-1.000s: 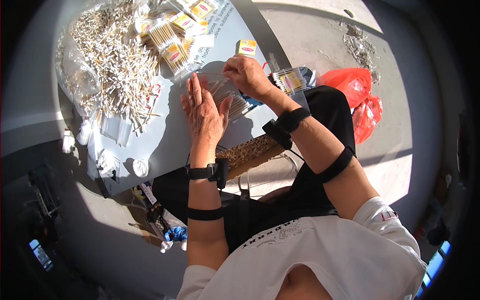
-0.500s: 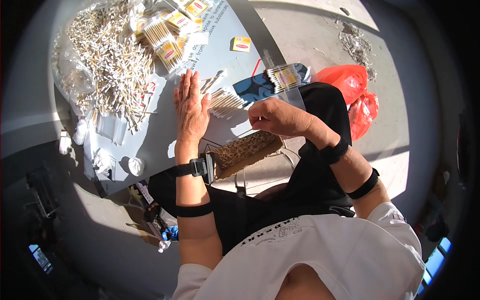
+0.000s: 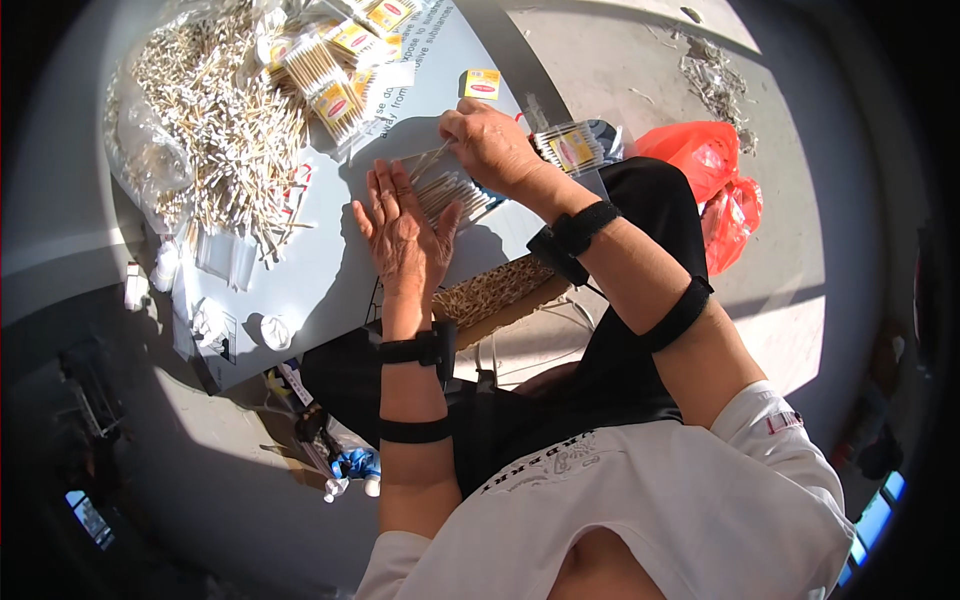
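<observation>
A small row of loose cotton swabs (image 3: 445,192) lies on the grey table between my hands. My left hand (image 3: 408,238) rests flat with fingers spread at the left side of this row, holding nothing. At the far end of the row my right hand (image 3: 490,148) is closed, its thumb and fingertips pinching a cotton swab (image 3: 430,160). Under my right wrist, partly hidden, is a dark blue sheet at the table edge. A clear pack of swabs with a yellow label (image 3: 572,148) lies just right of my right hand.
A large heap of loose swabs (image 3: 215,120) spreads over the left of the table (image 3: 310,290). Several filled packs (image 3: 335,95) lie at the back, near a yellow card (image 3: 482,84). A cardboard box of swabs (image 3: 500,300) sits at the near edge; red plastic bags (image 3: 690,155) are on the right.
My right hand has moved from above the cardboard box up and left to the far end of the swab row. My left hand has shifted right and nearer, against the row.
</observation>
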The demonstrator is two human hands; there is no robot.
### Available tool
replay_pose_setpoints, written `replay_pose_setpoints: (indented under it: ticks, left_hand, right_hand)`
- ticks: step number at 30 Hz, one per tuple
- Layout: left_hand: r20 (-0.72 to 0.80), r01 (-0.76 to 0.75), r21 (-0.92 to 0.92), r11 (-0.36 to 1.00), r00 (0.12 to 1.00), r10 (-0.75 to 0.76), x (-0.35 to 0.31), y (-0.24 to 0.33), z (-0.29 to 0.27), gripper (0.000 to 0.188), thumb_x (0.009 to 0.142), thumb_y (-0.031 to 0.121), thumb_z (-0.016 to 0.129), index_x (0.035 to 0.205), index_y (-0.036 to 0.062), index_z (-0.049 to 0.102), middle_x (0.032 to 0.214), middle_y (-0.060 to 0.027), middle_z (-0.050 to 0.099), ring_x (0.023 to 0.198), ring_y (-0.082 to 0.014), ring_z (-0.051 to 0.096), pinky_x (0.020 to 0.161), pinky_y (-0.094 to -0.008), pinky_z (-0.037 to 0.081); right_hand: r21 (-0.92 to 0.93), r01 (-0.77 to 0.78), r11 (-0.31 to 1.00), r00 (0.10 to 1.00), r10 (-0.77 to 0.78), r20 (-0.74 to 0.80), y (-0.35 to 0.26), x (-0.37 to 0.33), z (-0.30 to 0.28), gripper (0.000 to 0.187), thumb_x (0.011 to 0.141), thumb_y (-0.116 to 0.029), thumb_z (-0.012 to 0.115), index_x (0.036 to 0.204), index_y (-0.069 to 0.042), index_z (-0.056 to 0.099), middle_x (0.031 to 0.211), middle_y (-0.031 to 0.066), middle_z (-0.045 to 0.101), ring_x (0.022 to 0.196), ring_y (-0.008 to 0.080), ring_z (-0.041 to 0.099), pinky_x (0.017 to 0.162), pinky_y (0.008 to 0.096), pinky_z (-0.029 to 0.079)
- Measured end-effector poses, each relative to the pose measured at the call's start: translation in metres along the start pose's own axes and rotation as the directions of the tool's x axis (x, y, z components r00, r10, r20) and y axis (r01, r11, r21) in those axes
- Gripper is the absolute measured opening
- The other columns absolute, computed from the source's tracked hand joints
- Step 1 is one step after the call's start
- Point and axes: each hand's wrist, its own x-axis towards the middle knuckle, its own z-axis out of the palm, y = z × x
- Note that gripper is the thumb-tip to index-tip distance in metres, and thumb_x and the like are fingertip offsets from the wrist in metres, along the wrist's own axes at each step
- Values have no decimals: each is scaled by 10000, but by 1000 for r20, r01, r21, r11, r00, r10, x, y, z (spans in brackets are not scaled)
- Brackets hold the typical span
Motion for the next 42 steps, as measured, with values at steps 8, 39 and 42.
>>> replay_pose_setpoints:
  ticks: [8, 39, 42]
  left_hand:
    - [44, 35, -34, 999, 998, -33, -2, -4, -4, 856, 886, 563, 526, 1463, -13, 267, 1533, -206, 244, 1436, -333, 206, 1130, -572, 144]
    - [-202, 31, -629, 777, 959, -201, 1, 15, -1, 667, 1004, 424, 401, 1484, -2, 221, 1547, -221, 202, 1446, -333, 177, 1171, -434, 143]
    - [-85, -21, -247, 969, 996, 0, -6, 20, -4, 771, 951, 527, 430, 1483, 3, 238, 1550, -198, 211, 1452, -333, 161, 1161, -513, 79]
  right_hand:
    - [17, 31, 999, 988, -33, 151, -19, -10, -14, 101, 792, -92, 651, 867, -30, 625, 861, 123, 589, 814, 326, 634, 702, 401, 518]
    - [837, -87, 541, 900, 402, -167, -39, -55, 25, 352, 1007, -151, 468, 1321, 9, 478, 1391, 156, 458, 1286, 235, 449, 1034, 319, 387]
    - [870, -157, 467, 921, 388, -42, -20, -46, 18, 366, 1018, -173, 461, 1327, 21, 487, 1298, 110, 557, 1227, 166, 493, 1050, 277, 375]
